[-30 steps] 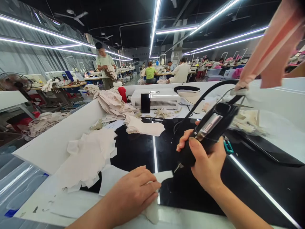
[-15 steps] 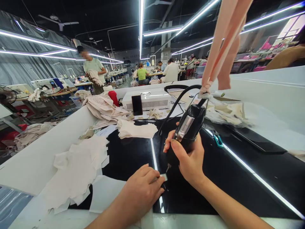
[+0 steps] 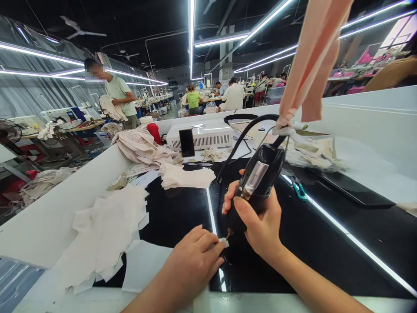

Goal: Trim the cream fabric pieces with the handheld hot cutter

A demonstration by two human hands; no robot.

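Observation:
My right hand grips a black corded hand tool with a silver panel, tip pointing down at the glossy black table. Its tip meets a small white fabric piece that the fingers of my left hand press flat on the table. A black cable runs up from the tool's back end. A larger white fabric sheet lies just left of my left hand.
Cut cream fabric pieces are piled at left, another stack farther back. A white box unit with a phone leaning on it stands at the rear. Pink cloth hangs at upper right. A person stands at left holding cloth; others sit far back.
My right hand brought the tool leftward and down until its tip reached the small fabric piece under my left fingers. My left hand drew slightly closer. The standing person moved left.

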